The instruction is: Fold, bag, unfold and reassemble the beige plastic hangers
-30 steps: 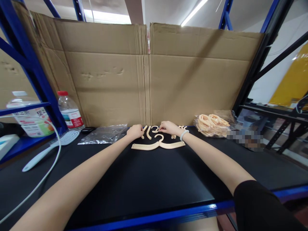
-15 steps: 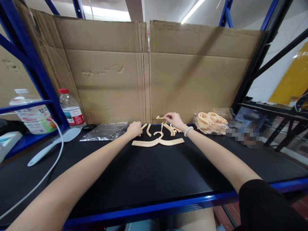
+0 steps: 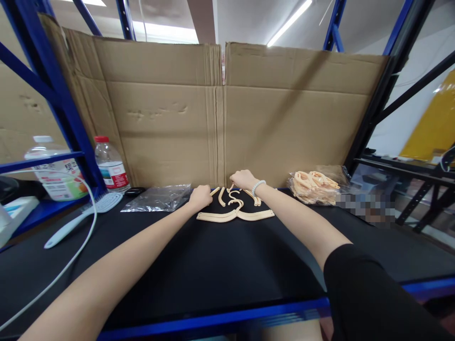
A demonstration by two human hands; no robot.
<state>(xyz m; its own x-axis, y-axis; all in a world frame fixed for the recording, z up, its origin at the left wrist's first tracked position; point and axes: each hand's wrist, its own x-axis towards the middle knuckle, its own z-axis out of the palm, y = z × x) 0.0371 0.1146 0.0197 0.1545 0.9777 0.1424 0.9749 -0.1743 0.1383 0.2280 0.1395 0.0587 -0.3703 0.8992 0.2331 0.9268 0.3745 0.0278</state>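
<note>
Left hand closed on a loose cream curved plastic strip, right hand grip unclear; assembled cream plastic hanger likely light, stiff, best pinched mid-arm.

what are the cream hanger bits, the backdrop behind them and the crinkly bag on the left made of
Hanger pieces: likely moulded plastic, matte cream, with smooth uniform curves.
Backdrop: corrugated cardboard, plain brown, with fold creases and dents.
Bag: thin clear plastic film, glossy, wrinkled and reflecting light.
</note>
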